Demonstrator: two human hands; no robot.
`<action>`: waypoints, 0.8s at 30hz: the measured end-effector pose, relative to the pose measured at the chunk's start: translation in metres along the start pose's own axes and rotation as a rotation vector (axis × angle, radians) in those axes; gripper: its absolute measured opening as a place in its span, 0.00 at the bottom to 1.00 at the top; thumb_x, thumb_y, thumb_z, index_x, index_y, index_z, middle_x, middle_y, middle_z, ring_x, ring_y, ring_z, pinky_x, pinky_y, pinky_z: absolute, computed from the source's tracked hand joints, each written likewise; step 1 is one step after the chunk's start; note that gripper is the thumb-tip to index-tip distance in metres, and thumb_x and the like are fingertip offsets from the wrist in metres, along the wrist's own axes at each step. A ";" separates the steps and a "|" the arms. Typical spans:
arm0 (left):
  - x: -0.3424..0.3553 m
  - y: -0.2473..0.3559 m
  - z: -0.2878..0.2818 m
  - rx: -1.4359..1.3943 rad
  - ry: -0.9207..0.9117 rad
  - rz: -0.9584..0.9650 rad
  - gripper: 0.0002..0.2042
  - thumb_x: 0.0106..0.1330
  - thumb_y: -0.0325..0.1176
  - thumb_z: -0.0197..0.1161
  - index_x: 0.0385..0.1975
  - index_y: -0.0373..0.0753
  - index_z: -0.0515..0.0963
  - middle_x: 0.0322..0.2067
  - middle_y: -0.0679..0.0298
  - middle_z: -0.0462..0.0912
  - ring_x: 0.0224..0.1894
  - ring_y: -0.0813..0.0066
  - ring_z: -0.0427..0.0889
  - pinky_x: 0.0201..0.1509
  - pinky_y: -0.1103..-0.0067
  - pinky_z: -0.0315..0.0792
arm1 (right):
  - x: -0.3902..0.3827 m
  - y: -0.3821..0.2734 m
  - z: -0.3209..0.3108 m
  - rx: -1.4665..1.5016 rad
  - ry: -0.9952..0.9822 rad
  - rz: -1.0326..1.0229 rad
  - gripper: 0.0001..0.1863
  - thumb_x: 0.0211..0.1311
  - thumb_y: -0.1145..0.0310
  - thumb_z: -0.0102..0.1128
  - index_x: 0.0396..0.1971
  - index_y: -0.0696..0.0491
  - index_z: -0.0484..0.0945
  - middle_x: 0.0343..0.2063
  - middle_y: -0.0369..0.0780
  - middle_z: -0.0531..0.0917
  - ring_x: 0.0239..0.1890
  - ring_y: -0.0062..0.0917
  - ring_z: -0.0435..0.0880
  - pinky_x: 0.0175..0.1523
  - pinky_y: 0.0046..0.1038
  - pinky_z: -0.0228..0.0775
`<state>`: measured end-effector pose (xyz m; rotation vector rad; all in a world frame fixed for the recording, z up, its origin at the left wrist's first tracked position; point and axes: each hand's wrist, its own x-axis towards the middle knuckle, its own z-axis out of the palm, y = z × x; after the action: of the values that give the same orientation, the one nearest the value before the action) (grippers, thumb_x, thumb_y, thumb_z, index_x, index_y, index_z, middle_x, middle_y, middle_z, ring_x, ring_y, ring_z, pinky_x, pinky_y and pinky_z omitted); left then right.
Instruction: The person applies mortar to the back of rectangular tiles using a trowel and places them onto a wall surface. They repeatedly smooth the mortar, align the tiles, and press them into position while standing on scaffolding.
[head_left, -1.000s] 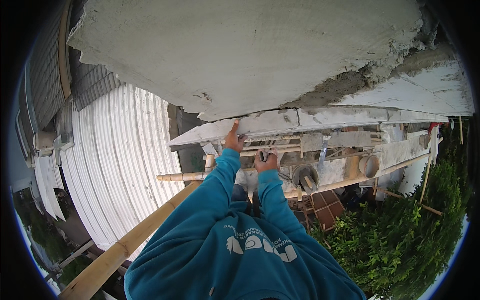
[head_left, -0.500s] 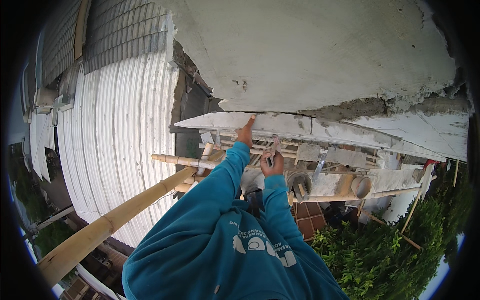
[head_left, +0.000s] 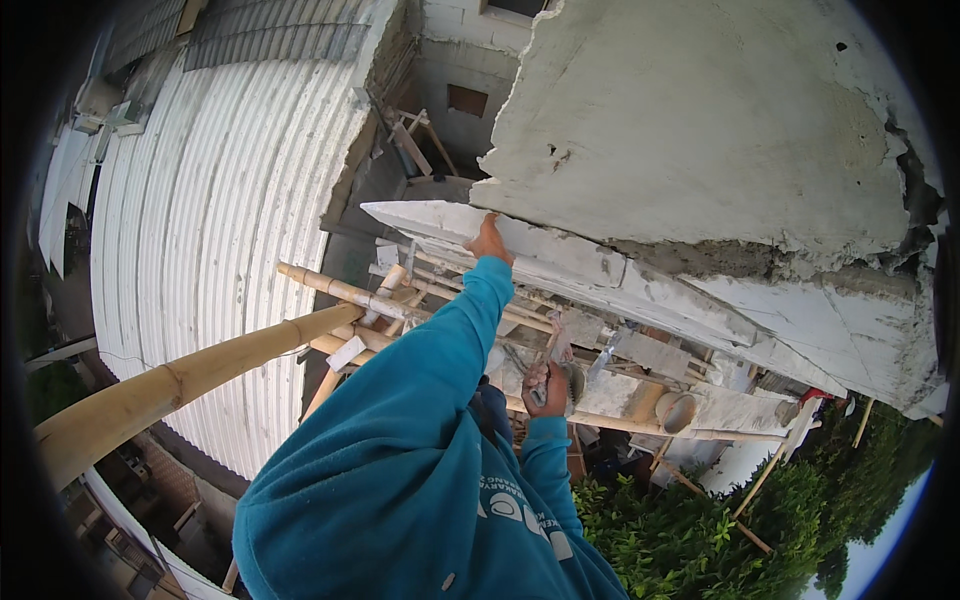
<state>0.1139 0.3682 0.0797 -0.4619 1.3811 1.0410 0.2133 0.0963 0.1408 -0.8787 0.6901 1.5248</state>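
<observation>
My left hand (head_left: pixel 489 241) reaches forward to a long white concrete ledge (head_left: pixel 570 256) below the grey plastered wall (head_left: pixel 690 130). Its fingers bend over the ledge's upper edge, with the thumb on the near face. Lower and to the right, my right hand (head_left: pixel 545 388) is closed round a mortar-smeared trowel (head_left: pixel 557 340), its narrow-looking blade pointing up toward the ledge. Just behind that hand a round bucket (head_left: pixel 576 380) is partly hidden. Both my arms are in teal sleeves.
A thick bamboo pole (head_left: pixel 200 365) slants across the left, beside a corrugated white roof (head_left: pixel 220 220). Scaffold planks (head_left: pixel 640 395) below carry another bucket (head_left: pixel 676 410). Rough broken mortar (head_left: pixel 700 257) lines the wall's foot. Leafy greenery (head_left: pixel 680 530) lies far below at right.
The view has swung, revealing more of the gap left of the wall. My left hand has gone from a finger pointed on the ledge to gripping its edge. My right hand with the trowel is lower.
</observation>
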 end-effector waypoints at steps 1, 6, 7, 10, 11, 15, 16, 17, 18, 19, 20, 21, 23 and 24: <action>0.003 0.000 0.000 -0.031 0.047 0.025 0.57 0.46 0.50 0.70 0.68 0.39 0.34 0.65 0.49 0.51 0.64 0.45 0.57 0.63 0.50 0.59 | -0.004 0.004 -0.006 0.009 -0.010 0.004 0.13 0.68 0.61 0.45 0.24 0.50 0.67 0.17 0.32 0.69 0.19 0.17 0.70 0.24 0.20 0.67; -0.014 0.004 0.004 -0.025 0.237 0.168 0.59 0.44 0.60 0.69 0.68 0.37 0.37 0.63 0.46 0.56 0.60 0.47 0.63 0.64 0.61 0.64 | -0.034 0.023 -0.005 -0.105 0.052 -0.048 0.12 0.68 0.62 0.45 0.25 0.49 0.67 0.17 0.32 0.69 0.17 0.17 0.69 0.22 0.22 0.67; -0.012 0.004 0.004 -0.027 0.259 0.162 0.60 0.43 0.61 0.68 0.68 0.36 0.38 0.63 0.46 0.57 0.60 0.47 0.64 0.63 0.60 0.64 | -0.038 0.025 -0.007 -0.164 0.071 -0.084 0.12 0.68 0.61 0.45 0.24 0.49 0.66 0.16 0.32 0.68 0.18 0.17 0.69 0.23 0.22 0.66; 0.006 0.009 -0.010 0.005 0.246 0.223 0.60 0.42 0.65 0.67 0.68 0.35 0.41 0.62 0.45 0.57 0.60 0.47 0.64 0.62 0.59 0.66 | -0.050 0.026 0.000 -0.374 0.044 -0.126 0.13 0.67 0.59 0.48 0.26 0.50 0.67 0.16 0.33 0.69 0.18 0.20 0.70 0.22 0.24 0.67; 0.023 0.009 -0.023 0.039 0.182 0.293 0.60 0.41 0.66 0.67 0.68 0.35 0.42 0.62 0.45 0.57 0.60 0.47 0.64 0.61 0.59 0.66 | -0.057 0.027 0.014 -0.469 0.049 -0.146 0.13 0.67 0.59 0.49 0.26 0.51 0.68 0.17 0.34 0.69 0.18 0.21 0.71 0.22 0.24 0.67; 0.041 -0.003 -0.028 0.112 0.050 0.393 0.59 0.42 0.68 0.65 0.67 0.33 0.45 0.62 0.45 0.58 0.59 0.48 0.66 0.60 0.61 0.68 | -0.045 0.010 0.048 -0.941 0.151 -0.561 0.14 0.65 0.60 0.51 0.35 0.56 0.66 0.18 0.38 0.71 0.16 0.25 0.73 0.19 0.29 0.67; 0.041 -0.006 -0.027 0.122 0.044 0.395 0.59 0.43 0.68 0.65 0.67 0.33 0.45 0.62 0.45 0.58 0.59 0.48 0.66 0.59 0.62 0.69 | -0.023 -0.002 0.034 -1.101 0.162 -0.751 0.16 0.65 0.60 0.51 0.39 0.59 0.64 0.19 0.39 0.71 0.14 0.26 0.73 0.17 0.30 0.67; 0.042 -0.007 -0.028 0.125 0.049 0.401 0.59 0.43 0.68 0.65 0.68 0.33 0.44 0.63 0.45 0.58 0.59 0.49 0.66 0.58 0.62 0.70 | -0.019 -0.004 0.051 -1.114 0.138 -0.738 0.18 0.65 0.61 0.50 0.42 0.60 0.63 0.20 0.40 0.72 0.13 0.26 0.73 0.17 0.31 0.67; 0.044 -0.007 -0.030 0.128 0.054 0.408 0.59 0.44 0.68 0.65 0.68 0.33 0.44 0.63 0.45 0.58 0.59 0.49 0.67 0.57 0.63 0.70 | -0.019 -0.005 0.075 -1.125 0.113 -0.726 0.20 0.65 0.61 0.50 0.45 0.61 0.61 0.20 0.41 0.72 0.12 0.26 0.72 0.17 0.31 0.67; 0.056 -0.006 -0.037 0.095 0.031 0.427 0.59 0.44 0.67 0.65 0.68 0.34 0.43 0.63 0.45 0.58 0.59 0.49 0.67 0.57 0.62 0.70 | -0.018 -0.004 0.082 -1.166 0.097 -0.732 0.21 0.65 0.61 0.50 0.48 0.62 0.60 0.20 0.41 0.72 0.11 0.27 0.72 0.16 0.31 0.67; 0.072 -0.005 -0.046 0.061 0.009 0.448 0.59 0.45 0.67 0.65 0.68 0.34 0.43 0.63 0.46 0.58 0.59 0.49 0.67 0.57 0.61 0.71 | -0.018 -0.003 0.088 -1.206 0.080 -0.739 0.23 0.65 0.61 0.50 0.50 0.63 0.59 0.21 0.42 0.72 0.10 0.27 0.72 0.16 0.31 0.67; 0.068 -0.004 -0.045 0.036 -0.022 0.457 0.58 0.45 0.67 0.65 0.68 0.35 0.42 0.63 0.46 0.58 0.58 0.49 0.67 0.57 0.61 0.71 | -0.009 -0.005 0.083 -1.269 0.098 -0.772 0.24 0.65 0.61 0.50 0.52 0.63 0.58 0.21 0.43 0.72 0.10 0.27 0.71 0.16 0.31 0.67; 0.054 -0.011 -0.046 -0.017 -0.162 0.440 0.59 0.45 0.66 0.65 0.69 0.37 0.40 0.63 0.46 0.57 0.59 0.49 0.66 0.57 0.59 0.70 | 0.000 -0.009 0.073 -1.368 0.142 -0.826 0.25 0.65 0.61 0.50 0.53 0.64 0.57 0.21 0.44 0.72 0.10 0.28 0.72 0.16 0.31 0.67; 0.040 -0.013 -0.051 -0.037 -0.221 0.428 0.59 0.45 0.66 0.66 0.69 0.38 0.39 0.63 0.46 0.56 0.59 0.50 0.66 0.57 0.57 0.70 | -0.001 -0.007 0.066 -1.404 0.176 -0.835 0.26 0.65 0.61 0.49 0.54 0.64 0.57 0.21 0.44 0.72 0.11 0.28 0.73 0.16 0.31 0.67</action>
<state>0.0897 0.3344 0.0283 -0.0701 1.2898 1.4207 0.2103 0.1516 0.1783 -2.0003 -0.7697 0.9765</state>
